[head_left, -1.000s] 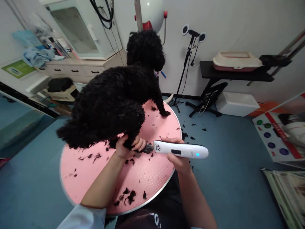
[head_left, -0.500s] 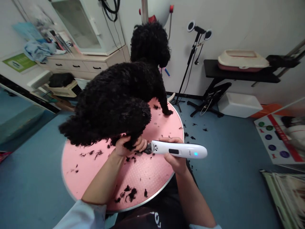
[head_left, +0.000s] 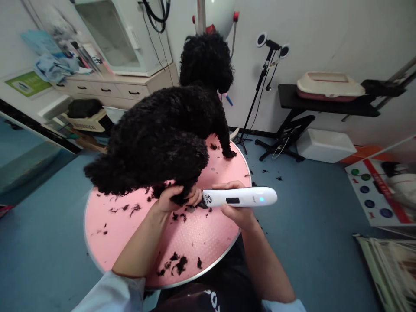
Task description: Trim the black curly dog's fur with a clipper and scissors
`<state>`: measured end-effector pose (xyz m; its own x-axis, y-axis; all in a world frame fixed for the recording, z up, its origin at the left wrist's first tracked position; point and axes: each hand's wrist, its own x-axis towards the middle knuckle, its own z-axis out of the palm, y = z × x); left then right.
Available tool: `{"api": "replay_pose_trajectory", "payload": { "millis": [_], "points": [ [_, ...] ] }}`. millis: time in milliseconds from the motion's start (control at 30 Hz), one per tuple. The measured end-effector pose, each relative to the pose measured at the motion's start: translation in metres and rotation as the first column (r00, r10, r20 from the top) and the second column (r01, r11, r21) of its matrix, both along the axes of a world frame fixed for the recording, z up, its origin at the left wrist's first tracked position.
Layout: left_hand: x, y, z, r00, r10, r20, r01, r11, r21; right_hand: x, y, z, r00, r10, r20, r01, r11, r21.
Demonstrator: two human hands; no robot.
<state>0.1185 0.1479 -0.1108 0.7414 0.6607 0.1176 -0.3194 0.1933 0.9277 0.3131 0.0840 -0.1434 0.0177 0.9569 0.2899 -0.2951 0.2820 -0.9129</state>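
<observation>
Head view: my left hand [head_left: 166, 201] wraps the hind leg [head_left: 185, 184] of the black dog [head_left: 159, 134] on the pink table [head_left: 208, 247]; my right hand [head_left: 243, 216] grips the white clipper [head_left: 248, 196], front end at the paw [head_left: 203, 205]. Steady leg, light strokes suit best.

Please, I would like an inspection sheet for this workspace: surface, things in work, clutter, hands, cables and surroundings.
Surface: round pink table with pale rim.
Job's things: black dog on the table; white clipper, blue light lit, tip close to the held paw, contact unclear.
Clutter: dark hair tufts on table and floor.
Left hand: closed around a lower leg.
Right hand: gripping the clipper.
Cables: black loops beside the cabinet.
Surroundings: lamp stand; cream-topped tray on black side table.
</observation>
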Motion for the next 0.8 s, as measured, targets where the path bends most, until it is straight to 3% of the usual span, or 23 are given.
{"api": "replay_pose_trajectory", "payload": {
  "millis": [133,300,500,667,800],
  "points": [
    [0.001,0.001,-0.002,1.000,0.018,0.005,-0.018,1.000,0.008,0.002,0.012,-0.003,0.999,0.018,-0.047,-0.021,0.999,-0.049],
    [-0.002,0.002,-0.006,0.999,0.048,-0.006,-0.048,0.999,-0.006,-0.006,0.015,-0.011,0.978,-0.046,-0.203,0.011,0.985,-0.172],
    [-0.011,0.004,-0.008,0.998,0.067,0.018,-0.067,0.998,0.021,-0.022,0.008,-0.016,0.896,-0.104,-0.432,0.004,0.974,-0.227],
    [-0.014,0.005,-0.011,0.995,0.103,-0.004,-0.103,0.995,0.003,-0.009,0.009,-0.022,0.880,0.096,-0.464,-0.217,0.952,-0.214],
    [-0.012,0.004,-0.015,0.987,0.161,-0.005,-0.161,0.987,-0.008,0.004,0.013,-0.021,0.907,-0.054,-0.417,-0.043,0.975,-0.219]
  ]
}}
